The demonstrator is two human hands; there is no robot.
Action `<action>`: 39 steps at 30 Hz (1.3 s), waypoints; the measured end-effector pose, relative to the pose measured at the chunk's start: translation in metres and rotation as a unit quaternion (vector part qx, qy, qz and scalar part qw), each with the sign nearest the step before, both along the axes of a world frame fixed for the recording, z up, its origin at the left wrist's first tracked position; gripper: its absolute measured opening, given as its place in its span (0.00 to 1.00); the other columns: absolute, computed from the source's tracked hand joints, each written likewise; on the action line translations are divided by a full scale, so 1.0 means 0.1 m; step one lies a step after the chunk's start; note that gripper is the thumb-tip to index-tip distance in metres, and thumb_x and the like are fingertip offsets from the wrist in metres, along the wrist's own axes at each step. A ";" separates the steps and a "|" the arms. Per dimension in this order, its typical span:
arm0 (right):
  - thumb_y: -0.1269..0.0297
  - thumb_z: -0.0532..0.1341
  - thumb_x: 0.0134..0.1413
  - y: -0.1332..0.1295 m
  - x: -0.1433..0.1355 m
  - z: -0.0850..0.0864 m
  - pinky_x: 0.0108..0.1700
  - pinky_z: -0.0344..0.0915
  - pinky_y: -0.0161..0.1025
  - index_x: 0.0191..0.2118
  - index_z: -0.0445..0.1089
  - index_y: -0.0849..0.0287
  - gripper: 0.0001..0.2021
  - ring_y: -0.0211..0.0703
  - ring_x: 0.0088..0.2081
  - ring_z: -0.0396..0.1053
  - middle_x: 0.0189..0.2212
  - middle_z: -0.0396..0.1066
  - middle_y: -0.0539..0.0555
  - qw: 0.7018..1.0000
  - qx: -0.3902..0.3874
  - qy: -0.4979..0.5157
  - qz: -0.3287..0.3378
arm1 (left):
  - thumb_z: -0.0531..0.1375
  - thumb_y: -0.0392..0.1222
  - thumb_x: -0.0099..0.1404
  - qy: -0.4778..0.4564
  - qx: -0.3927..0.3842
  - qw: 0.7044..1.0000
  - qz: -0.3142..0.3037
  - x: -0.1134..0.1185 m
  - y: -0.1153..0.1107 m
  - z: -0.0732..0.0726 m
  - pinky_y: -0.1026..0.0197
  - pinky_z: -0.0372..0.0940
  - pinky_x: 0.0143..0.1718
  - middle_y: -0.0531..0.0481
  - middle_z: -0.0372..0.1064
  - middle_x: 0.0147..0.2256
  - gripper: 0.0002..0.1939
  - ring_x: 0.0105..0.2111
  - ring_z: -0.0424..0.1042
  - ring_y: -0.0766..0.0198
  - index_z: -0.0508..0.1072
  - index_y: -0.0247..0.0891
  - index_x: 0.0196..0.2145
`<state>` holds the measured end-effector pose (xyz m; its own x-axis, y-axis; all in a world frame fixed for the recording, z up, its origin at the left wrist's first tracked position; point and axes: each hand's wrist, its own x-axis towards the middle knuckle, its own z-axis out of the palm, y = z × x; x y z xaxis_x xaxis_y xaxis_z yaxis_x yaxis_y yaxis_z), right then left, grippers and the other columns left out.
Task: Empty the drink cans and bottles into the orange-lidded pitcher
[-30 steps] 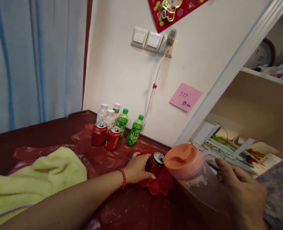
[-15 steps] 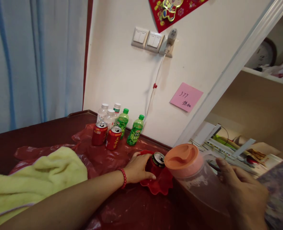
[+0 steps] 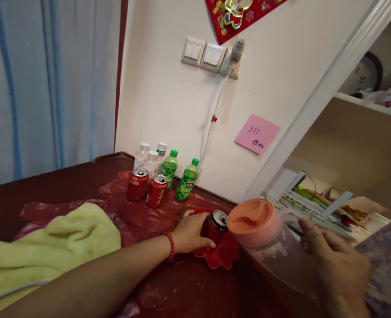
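1. In the head view, a red-and-black can [image 3: 216, 230] is being held from its left side by the left hand [image 3: 189, 233]; the fingers are being clamped on it, with the thumb being laid across its lower front.
2. The can is being kept upright in a red dish [image 3: 227, 260] with a wavy rim, and its opened top is being turned upward.
3. A clear jug [image 3: 281, 258] is being held by the right hand [image 3: 336, 263], whose fingers are being closed around its handle [image 3: 288, 215].
4. The jug is being tilted to the left, so that its orange lid [image 3: 253, 216] is being brought right beside the can's top; whether the two are being touched together cannot be told.
5. Behind the left hand, two red cans [image 3: 156, 193] are being stood side by side, backed by three white-capped bottles [image 3: 141, 157] and a green bottle [image 3: 169, 168]; a second green bottle [image 3: 186, 181] is being set apart to their right.
6. The table [image 3: 83, 176] is being partly covered by a red plastic sheet [image 3: 129, 221], and a yellow towel [image 3: 79, 236] is being left crumpled beside the left forearm.
7. A pink note [image 3: 257, 134] is being displayed on the wall [image 3: 156, 101].
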<state>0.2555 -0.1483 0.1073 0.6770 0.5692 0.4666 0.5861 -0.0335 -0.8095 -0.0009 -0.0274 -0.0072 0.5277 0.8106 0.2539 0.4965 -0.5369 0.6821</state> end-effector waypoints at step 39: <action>0.31 0.68 0.50 0.00 0.02 -0.02 0.31 0.56 0.40 0.32 0.75 0.56 0.28 0.46 0.32 0.60 0.23 0.63 0.48 1.000 0.001 0.008 -0.003 | 0.80 0.53 0.54 0.008 -0.008 1.000 0.001 0.00 -0.01 0.04 0.37 0.50 0.74 0.38 0.74 0.65 0.46 0.66 0.70 0.39 0.70 0.41 0.66</action>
